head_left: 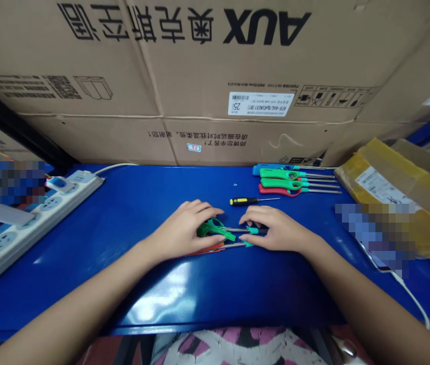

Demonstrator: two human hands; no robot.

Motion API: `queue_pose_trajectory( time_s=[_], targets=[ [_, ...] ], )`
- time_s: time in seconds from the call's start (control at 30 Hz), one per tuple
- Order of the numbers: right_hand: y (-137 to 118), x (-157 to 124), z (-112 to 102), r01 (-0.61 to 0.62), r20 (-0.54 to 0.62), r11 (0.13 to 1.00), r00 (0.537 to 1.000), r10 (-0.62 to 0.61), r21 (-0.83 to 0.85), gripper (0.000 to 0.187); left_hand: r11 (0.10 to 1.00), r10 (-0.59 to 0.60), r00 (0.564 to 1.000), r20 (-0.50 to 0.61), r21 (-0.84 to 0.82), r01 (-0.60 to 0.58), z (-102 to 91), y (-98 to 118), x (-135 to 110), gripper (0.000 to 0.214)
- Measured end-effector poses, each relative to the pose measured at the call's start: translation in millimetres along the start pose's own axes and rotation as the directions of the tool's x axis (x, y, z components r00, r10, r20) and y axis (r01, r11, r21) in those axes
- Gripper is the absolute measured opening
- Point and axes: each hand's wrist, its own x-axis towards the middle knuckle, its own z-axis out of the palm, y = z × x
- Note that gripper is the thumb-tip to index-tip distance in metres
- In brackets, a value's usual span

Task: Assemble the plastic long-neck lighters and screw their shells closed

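My left hand (182, 228) is closed around a green long-nosed lighter (230, 236), its palm side hiding much of the handle. From the lighter a thin metal rod (235, 229) runs right to a teal collar (252, 230). My right hand (279, 229) has its fingers curled around the collar and the dark part beyond it. Just below, an orange-red lighter (209, 248) lies on the blue table, partly under my left hand, with a second teal collar at its rod. A black and yellow screwdriver (243, 201) lies beyond my hands.
Several blue, green and red long-nosed lighters (281, 182) lie side by side at the back. On the left is a white power strip (53, 203). A yellow-taped box (385, 187), a blurred phone-like object (376, 241) and a white cable are right. A large carton (199, 76) stands behind.
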Motion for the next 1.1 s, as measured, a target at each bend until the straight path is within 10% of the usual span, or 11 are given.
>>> queue_pose_trajectory(
  time_s=[0.23, 0.77, 1.1],
  targets=[
    [-1.9, 1.7, 3.8, 0.01, -0.062, 0.998, 0.998, -0.013, -0.057, 0.02, 0.992, 0.027, 0.998, 0.064, -0.128, -0.018, -19.5, -41.7, -0.2, 0.03],
    [-1.6, -0.7, 6.6, 0.01, -0.02, 0.992, 1.0, -0.013, -0.126, 0.021, 0.999, 0.029, 0.999, -0.015, 0.014, -0.029, -13.6, -51.8, -0.7, 0.038],
    [-9.2, 6.4, 8.8, -0.051, -0.026, 0.98, 0.999, 0.047, -0.192, 0.025, 0.99, 0.1, 0.982, -0.161, -0.084, -0.115, 0.5, -13.0, 1.9, 0.054]
  ],
)
